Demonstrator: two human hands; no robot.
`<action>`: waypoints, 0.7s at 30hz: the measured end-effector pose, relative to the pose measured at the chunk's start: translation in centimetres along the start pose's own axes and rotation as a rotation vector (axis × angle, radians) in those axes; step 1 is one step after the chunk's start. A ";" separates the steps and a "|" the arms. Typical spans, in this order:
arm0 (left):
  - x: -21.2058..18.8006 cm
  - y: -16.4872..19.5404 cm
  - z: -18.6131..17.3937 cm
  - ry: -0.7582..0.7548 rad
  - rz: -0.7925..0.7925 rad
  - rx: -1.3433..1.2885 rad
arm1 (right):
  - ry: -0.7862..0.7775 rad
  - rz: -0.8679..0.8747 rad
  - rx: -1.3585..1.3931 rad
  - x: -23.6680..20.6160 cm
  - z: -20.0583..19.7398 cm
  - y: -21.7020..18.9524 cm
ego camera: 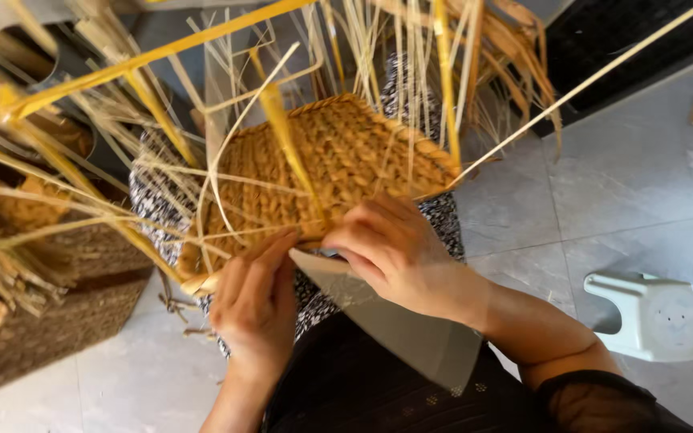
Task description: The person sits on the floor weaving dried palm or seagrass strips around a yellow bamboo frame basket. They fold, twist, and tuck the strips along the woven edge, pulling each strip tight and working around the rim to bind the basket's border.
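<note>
Woven basket of golden straw rests tilted on the person's lap, near edge under both hands. Left hand — fingers curled at the lower left edge of the weave, pinching a flat straw strand against it. Right hand — fingers bent down onto the near edge of the basket, pressing there; whether it grips a strand cannot be told. A grey flat blade-like tool lies under the right wrist, its tip pointing between the two hands. Loose straw stalks stand up out of the weave and fan across the view. Lap cloth is black-and-white patterned. Further out: finished woven baskets to the left on the grey tiled floor, a small pale green plastic stool to the right.
</note>
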State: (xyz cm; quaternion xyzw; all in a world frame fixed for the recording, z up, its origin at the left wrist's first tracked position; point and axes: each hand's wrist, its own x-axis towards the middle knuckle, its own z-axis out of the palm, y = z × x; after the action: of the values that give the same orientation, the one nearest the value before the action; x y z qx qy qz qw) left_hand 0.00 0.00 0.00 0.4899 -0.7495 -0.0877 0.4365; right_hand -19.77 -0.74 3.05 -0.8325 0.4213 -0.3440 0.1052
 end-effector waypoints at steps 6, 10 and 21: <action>0.1 -0.8 1.1 0.013 -0.123 -0.071 | 0.915 0.160 0.626 -6.6 -4.1 14.0; -1.1 -1.3 1.4 -0.028 -0.234 -0.050 | 1.076 0.576 0.485 -5.2 -4.3 25.5; -0.8 -1.4 0.0 -0.021 -0.139 -0.072 | 0.444 0.806 -0.380 -2.5 1.1 27.7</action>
State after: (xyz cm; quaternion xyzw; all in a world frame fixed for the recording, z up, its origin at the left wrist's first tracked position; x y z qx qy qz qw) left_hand 1.07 -0.05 -1.24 0.5236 -0.7147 -0.1499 0.4388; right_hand -37.50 -16.15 -11.82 -0.5145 0.7771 -0.3621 -0.0162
